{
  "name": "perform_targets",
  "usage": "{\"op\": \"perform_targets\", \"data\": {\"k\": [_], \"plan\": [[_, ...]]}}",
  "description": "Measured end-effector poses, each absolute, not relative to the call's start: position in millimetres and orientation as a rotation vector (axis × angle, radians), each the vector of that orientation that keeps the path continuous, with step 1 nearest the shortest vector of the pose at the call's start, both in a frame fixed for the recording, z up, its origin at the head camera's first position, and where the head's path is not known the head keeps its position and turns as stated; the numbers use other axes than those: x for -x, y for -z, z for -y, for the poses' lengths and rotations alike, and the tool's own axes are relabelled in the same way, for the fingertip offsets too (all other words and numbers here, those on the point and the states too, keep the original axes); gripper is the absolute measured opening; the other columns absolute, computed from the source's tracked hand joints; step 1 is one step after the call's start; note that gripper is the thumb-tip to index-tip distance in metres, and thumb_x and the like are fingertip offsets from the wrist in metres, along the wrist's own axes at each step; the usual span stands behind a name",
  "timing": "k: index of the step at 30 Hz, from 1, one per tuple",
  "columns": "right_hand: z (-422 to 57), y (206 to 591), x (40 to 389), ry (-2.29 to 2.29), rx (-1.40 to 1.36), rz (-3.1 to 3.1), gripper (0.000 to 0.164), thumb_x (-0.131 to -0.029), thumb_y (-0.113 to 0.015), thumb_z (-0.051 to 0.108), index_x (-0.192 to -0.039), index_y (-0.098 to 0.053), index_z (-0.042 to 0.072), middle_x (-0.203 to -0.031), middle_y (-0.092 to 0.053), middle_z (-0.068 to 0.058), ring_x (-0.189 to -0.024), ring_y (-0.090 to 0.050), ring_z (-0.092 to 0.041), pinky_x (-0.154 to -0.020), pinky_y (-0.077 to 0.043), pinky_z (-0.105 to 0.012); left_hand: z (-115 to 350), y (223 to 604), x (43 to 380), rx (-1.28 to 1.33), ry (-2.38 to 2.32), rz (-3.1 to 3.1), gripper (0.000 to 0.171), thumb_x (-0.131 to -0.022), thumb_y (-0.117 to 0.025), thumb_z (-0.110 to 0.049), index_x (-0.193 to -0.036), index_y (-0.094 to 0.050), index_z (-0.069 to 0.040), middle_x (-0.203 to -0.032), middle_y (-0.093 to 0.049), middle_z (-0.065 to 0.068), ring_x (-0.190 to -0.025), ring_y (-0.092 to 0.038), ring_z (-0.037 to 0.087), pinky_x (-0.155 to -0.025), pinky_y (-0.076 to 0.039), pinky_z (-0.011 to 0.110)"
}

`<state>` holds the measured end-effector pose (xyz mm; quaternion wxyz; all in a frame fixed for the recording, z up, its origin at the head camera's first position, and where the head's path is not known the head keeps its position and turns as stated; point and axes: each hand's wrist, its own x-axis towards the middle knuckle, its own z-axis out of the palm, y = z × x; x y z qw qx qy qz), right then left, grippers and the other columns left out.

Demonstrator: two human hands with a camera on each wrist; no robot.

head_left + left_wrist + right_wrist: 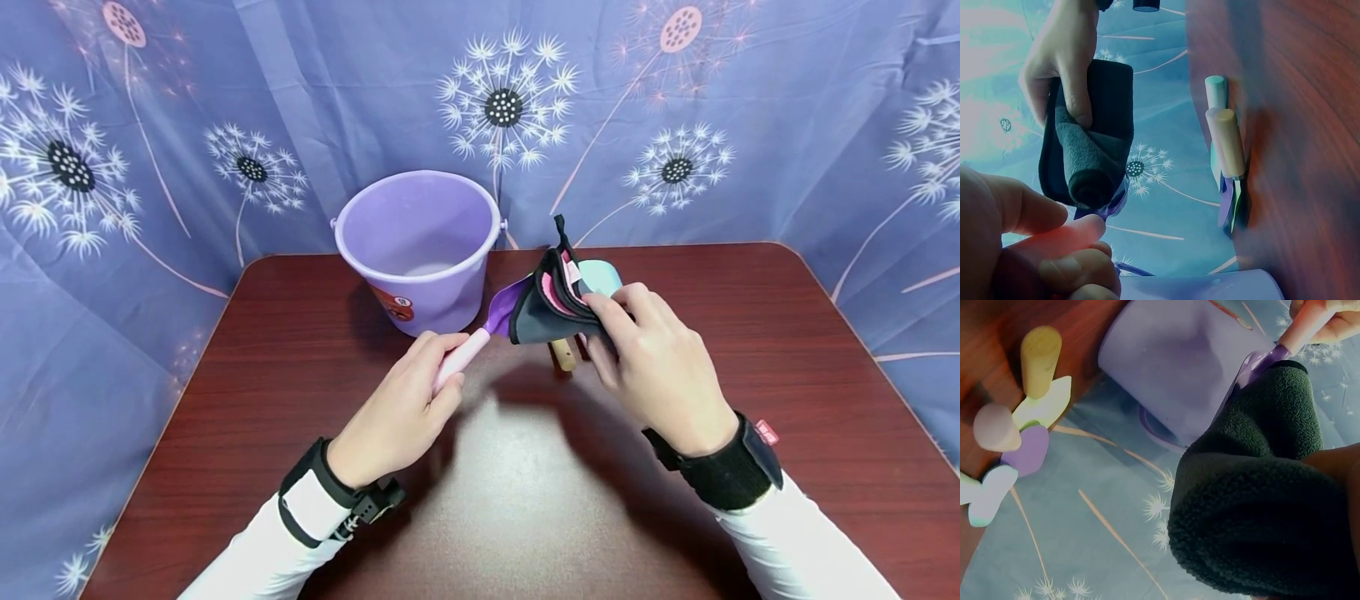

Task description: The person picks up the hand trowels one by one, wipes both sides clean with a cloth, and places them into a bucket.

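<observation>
My left hand [393,408] grips the pale pink handle [462,358] of a small purple-bladed shovel [504,307], tilted up and to the right above the table. In my right hand [660,367] is a folded dark grey cloth [547,321] with black edging and a pink inner side, pinched between thumb and fingers. The cloth wraps over the far part of the purple blade, hiding its tip. From the right wrist view, the fuzzy cloth [1254,487] covers most of the blade, and a purple strip [1254,369] shows near the handle.
A lilac bucket [453,304] with a red label stands at the back left of the dark red wooden table [300,400]. Behind the cloth lie more small tools: one wooden-handled [1041,359], one pink-handled with purple blade [1029,450], one mint [991,494]. A blue dandelion-print curtain [375,83] hangs behind.
</observation>
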<state>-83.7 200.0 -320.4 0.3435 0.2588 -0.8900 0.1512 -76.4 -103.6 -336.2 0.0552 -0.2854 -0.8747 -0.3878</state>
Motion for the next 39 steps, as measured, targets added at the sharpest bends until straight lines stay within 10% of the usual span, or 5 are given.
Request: {"op": "perform_targets", "data": {"k": [16,29,39], "plan": [[-193.6,322.2,79.9,-0.324,-0.837,2.341,0.037,-0.097,-0.059,0.014,-0.132,-0.069,0.006,-0.105,-0.061,-0.011,-0.087,-0.058,-0.03,-0.047,-0.051,-0.044,102.2,334.4,74.8,0.823,1.19,2.69,0.036,-0.1,-0.061,-0.007,-0.137,-0.06,-0.006,-0.109,-0.058,0.001,-0.095,-0.055,0.015,-0.087,-0.048,0.034],[-193.2,319.1,82.0,-0.247,-0.918,2.336,0.039,-0.092,-0.077,0.011,-0.131,-0.071,0.013,-0.113,-0.064,-0.012,-0.089,-0.056,-0.033,-0.057,-0.052,-0.043,104.1,333.2,75.5,0.835,1.187,2.679,0.033,-0.103,-0.062,-0.008,-0.136,-0.061,-0.009,-0.105,-0.058,-0.001,-0.092,-0.055,0.014,-0.083,-0.048,0.034],[-193.8,317.3,83.1,-0.175,-0.964,2.331,0.035,-0.097,-0.068,0.004,-0.13,-0.074,0.014,-0.122,-0.065,-0.015,-0.093,-0.056,-0.038,-0.07,-0.052,-0.044,106.3,333.8,74.9,0.871,1.115,2.681,0.035,-0.104,-0.062,-0.012,-0.14,-0.059,-0.01,-0.107,-0.059,-0.001,-0.092,-0.053,0.014,-0.083,-0.047,0.034]]}}
